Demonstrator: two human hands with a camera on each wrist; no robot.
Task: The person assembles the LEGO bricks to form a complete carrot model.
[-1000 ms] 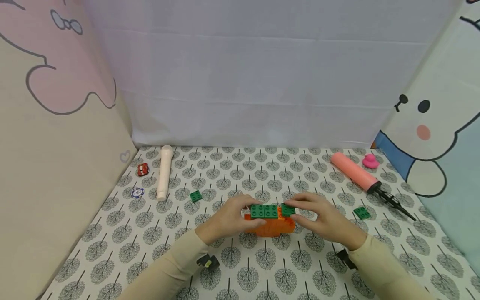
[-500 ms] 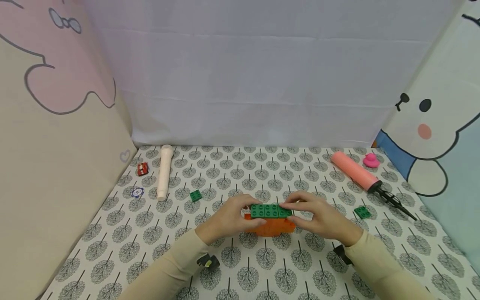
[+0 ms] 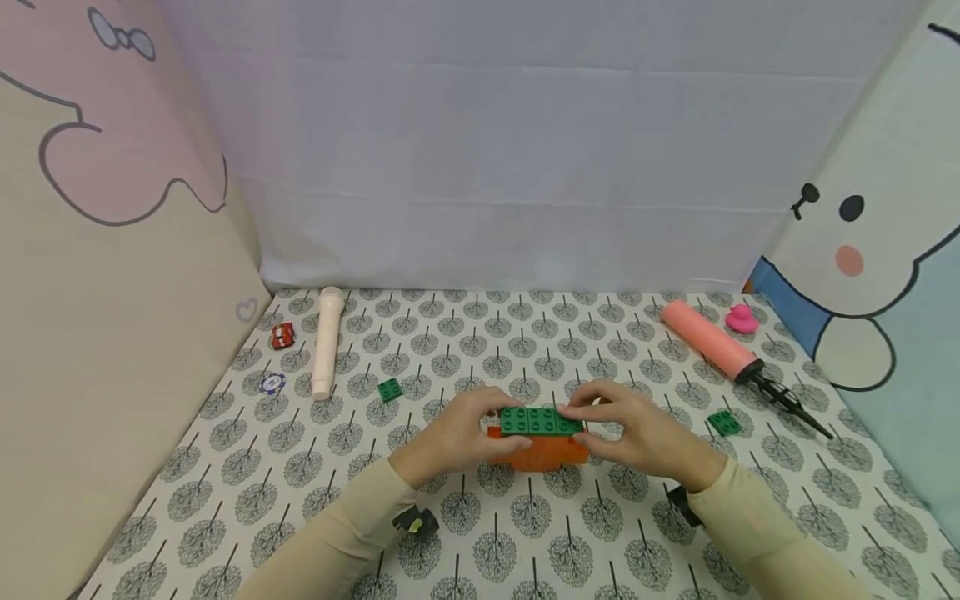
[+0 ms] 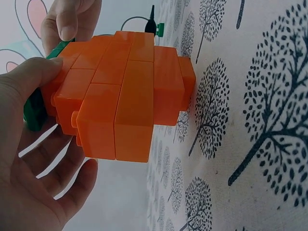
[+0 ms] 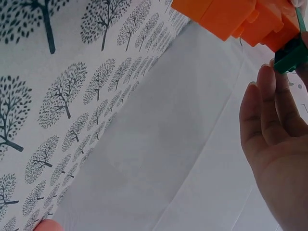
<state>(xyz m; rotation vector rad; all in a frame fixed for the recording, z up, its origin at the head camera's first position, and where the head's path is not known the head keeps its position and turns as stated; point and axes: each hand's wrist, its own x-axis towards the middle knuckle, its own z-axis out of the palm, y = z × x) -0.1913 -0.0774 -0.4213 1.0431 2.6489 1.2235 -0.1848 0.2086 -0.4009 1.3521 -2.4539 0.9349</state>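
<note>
An orange toy brick build (image 3: 551, 454) stands on the patterned cloth, widest at mid-height and narrowing below in the left wrist view. Along its top runs a row of green bricks (image 3: 528, 422). My left hand (image 3: 459, 435) grips the left end, thumb on the near side and fingers behind. At the right end, my right hand (image 3: 647, 429) pinches the last green brick (image 3: 570, 425) between thumb and fingers. That brick's underside overhangs the orange bricks (image 5: 231, 17) in the right wrist view. Whether it is fully pressed down, I cannot tell.
Loose green bricks lie left (image 3: 390, 389) and right (image 3: 724, 422) of the build. A white microphone-shaped stick (image 3: 327, 342), a red toy car (image 3: 282, 336) and a blue-white chip (image 3: 273, 383) lie at left. At right are a pink pump-like tube (image 3: 708, 337) and a pink duck (image 3: 742, 318).
My right hand has shifted slightly left with its green brick. A gap beside that brick has closed, and it now lines up with the other green bricks. My left hand has kept its grip.
</note>
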